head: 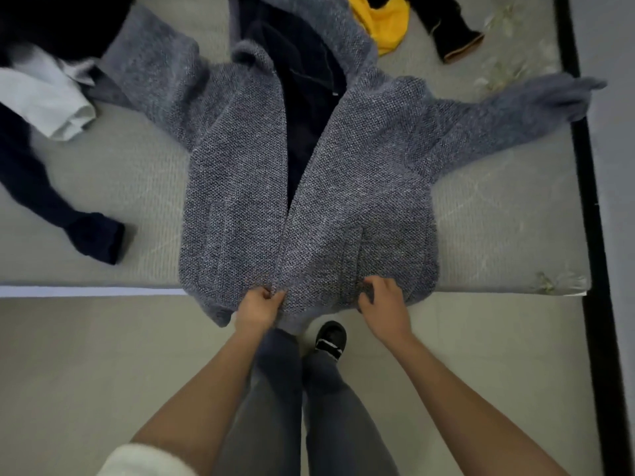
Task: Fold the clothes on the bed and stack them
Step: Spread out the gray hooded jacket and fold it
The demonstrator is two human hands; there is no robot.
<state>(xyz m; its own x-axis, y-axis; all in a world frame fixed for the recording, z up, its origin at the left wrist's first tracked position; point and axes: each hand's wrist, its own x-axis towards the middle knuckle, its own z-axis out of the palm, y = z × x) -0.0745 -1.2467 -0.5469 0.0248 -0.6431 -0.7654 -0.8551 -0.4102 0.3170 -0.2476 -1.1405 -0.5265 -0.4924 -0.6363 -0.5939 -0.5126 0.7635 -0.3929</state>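
Observation:
A grey-blue knitted hooded cardigan [240,173] lies face up on the bed [137,173], front open, dark lining showing down the middle. Its sleeves spread out to the left and right, and its hem hangs over the near bed edge. My left hand [259,309] pinches the hem at the centre opening. My right hand [383,302] grips the hem of the right front panel, a little to the right.
A white garment [51,101] and a dark navy garment [62,207] lie at the left. A yellow garment [385,22] and a black sleeve with a tan cuff [453,39] lie at the back right. A black bed frame [584,166] runs along the right.

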